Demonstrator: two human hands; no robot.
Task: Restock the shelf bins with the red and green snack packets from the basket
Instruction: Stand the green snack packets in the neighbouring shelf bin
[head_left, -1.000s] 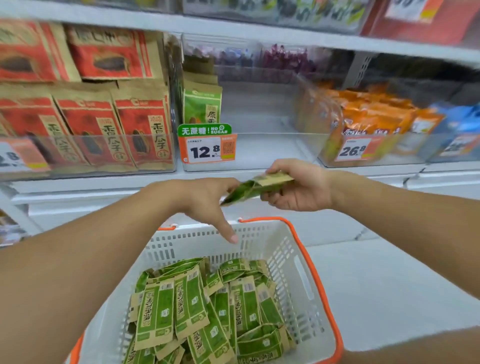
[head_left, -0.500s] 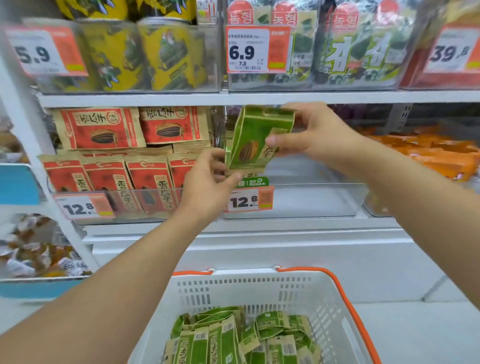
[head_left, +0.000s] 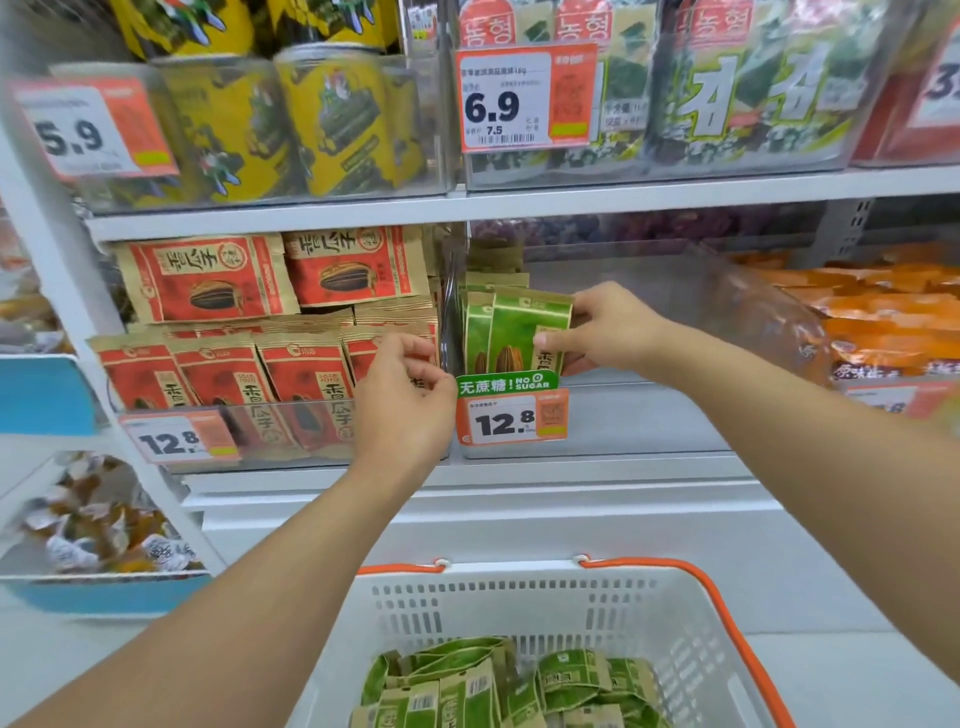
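While it is held upright at the left end of the clear shelf bin (head_left: 649, 415), a green snack packet (head_left: 524, 332) is pinched by the right hand (head_left: 605, 330), the thumb on its printed face and the fingers curled behind its right edge. It is set just in front of a short row of standing green packets (head_left: 480, 322), which are lined up against the bin's left wall. On the bin's front lip, directly below the held packet, a green and orange price tag (head_left: 511, 413) marked 12.8 is fixed. The left hand (head_left: 402, 400) is held just left of that tag, in front of the divider between the two bins, with its fingers loosely curled and nothing gripped. The neighbouring bin to the left is filled with red snack packets (head_left: 291, 374), stood in rows with more laid across the top. At the bottom edge of the view, a white basket (head_left: 519, 603) with an orange handle is seen, and a heap of green packets (head_left: 498, 686) is lying in it.
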